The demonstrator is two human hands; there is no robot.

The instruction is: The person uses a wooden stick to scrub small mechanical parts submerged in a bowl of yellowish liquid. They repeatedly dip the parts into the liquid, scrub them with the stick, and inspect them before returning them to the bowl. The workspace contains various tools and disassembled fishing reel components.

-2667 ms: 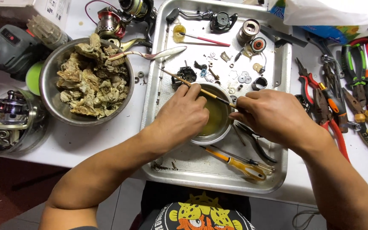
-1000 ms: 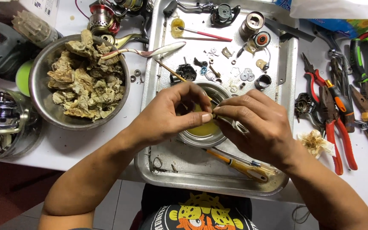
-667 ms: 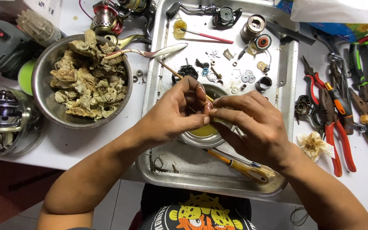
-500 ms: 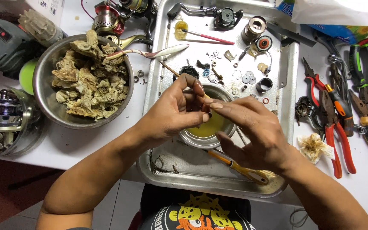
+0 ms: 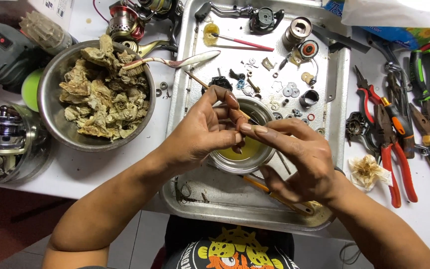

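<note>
Left hand and right hand meet fingertip to fingertip above small bowl of yellow liquid in metal tray; whether either grip pinches anything: cannot tell.

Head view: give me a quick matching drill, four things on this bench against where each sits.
Things:
1. small bowl of yellow liquid
2. big metal bowl of stained rags
3. red-handled pliers
4. crumpled tissue

Places:
A. left of the tray
B. under the fingertips of both hands
C. just left of the pliers' handles
D. right of the tray

Pairs: 1-B, 2-A, 3-D, 4-C
</note>
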